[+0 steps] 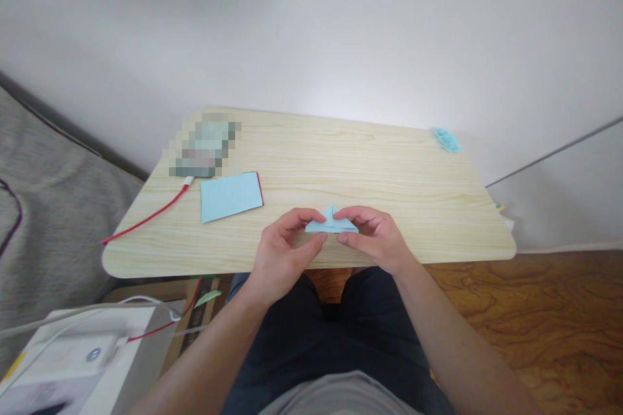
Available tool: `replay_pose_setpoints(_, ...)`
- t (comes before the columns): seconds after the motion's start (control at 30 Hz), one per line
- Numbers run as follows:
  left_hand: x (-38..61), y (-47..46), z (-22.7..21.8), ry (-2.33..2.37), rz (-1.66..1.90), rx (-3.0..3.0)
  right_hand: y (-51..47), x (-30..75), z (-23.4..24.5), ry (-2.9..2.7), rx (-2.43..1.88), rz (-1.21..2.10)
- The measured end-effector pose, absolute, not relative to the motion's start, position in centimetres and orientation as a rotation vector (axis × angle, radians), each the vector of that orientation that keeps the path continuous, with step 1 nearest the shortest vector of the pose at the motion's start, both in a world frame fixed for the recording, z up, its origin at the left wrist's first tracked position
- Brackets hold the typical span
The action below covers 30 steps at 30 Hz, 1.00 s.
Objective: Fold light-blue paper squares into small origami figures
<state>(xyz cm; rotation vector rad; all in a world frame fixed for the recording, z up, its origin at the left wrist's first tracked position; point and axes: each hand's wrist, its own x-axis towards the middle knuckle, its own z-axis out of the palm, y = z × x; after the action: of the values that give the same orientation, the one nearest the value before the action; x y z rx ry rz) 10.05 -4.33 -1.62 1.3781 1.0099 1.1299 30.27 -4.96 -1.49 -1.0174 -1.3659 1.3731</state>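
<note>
Between my two hands, near the front edge of the table, is a small piece of light blue paper folded into a triangle with its point away from me. My left hand pinches its left side, fingers on top and thumb at the near edge. The right side is gripped the same way by my right hand. Left of my hands lies a stack of paper sheets, light blue on top with a red edge showing at the right.
A blurred-out phone-like device with a red cable lies at the table's back left. Folded light blue paper sits at the back right corner. The wooden table stands against a white wall. Below left is a white box.
</note>
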Motion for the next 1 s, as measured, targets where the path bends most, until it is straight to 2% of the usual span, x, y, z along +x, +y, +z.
replay_pose_setpoints(1.0,11.0,-4.3,-1.5,0.999,1.170,1.299,-5.6,29.7,-1.5,-1.394,-1.085,1.248)
